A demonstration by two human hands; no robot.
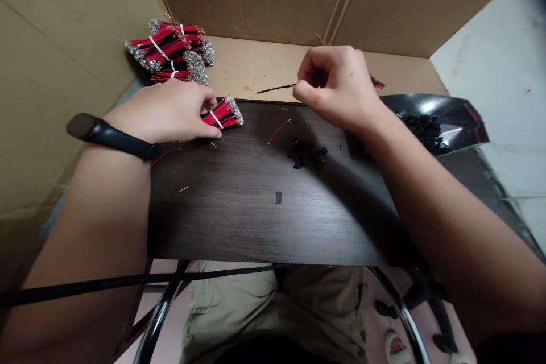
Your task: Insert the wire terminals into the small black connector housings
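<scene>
Cable (128,281) nearest | bag (463,120): black pieces (420,129) | left hand (177,109): wire bundle (227,112)

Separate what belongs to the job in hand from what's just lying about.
Apparently part of the job:
red-and-black wire bundle, in the left hand
black wire, in the right hand
stacked wire bundles
heap of small black pieces

Probably just lying about:
yellow snippets
dark rectangular scrap

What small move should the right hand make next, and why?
Probably lower the right hand toward the loose pile of small black pieces on the dark wood-grain table: it appears to pinch a thin black wire, while the left hand holds the white-tied bundle of red-and-black wires.
</scene>
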